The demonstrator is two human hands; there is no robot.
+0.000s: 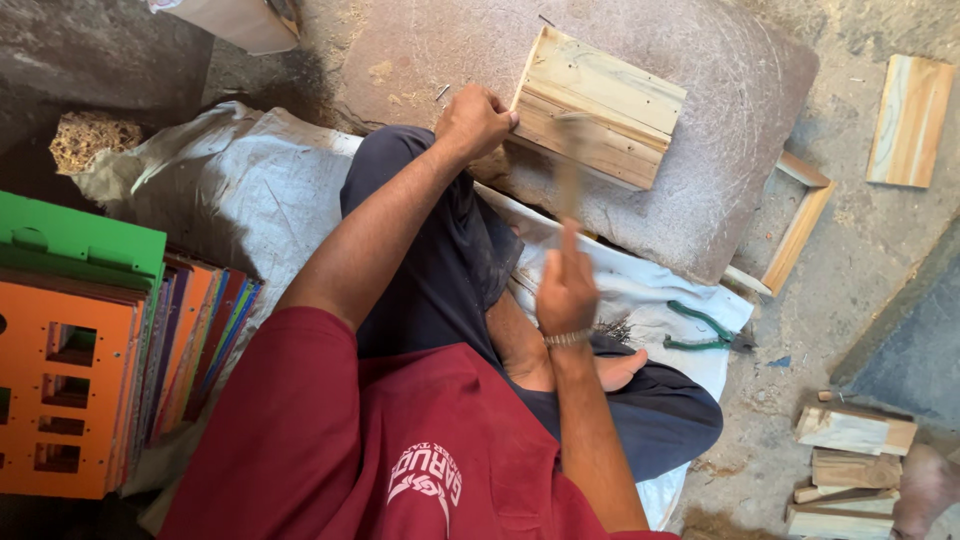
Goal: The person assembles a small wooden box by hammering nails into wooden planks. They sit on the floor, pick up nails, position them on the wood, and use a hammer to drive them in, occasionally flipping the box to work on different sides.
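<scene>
A pale wooden plank assembly (600,105) lies on a flat grey stone slab (720,190) in front of me. My left hand (474,120) rests closed against the plank's left edge, steadying it. Raised over the near edge of the planks, my right hand (566,288) grips a hammer (571,165) whose handle and head are motion-blurred. A metal watch band circles my right wrist. I sit cross-legged in dark trousers and a maroon shirt, one bare foot showing.
Green-handled pliers (703,330) and a small pile of nails (617,328) lie on the white sacking by my right knee. Coloured boards (80,340) are stacked at the left. Loose wood pieces (852,455), a plank (908,120) and a thin wooden frame (800,225) lie at the right.
</scene>
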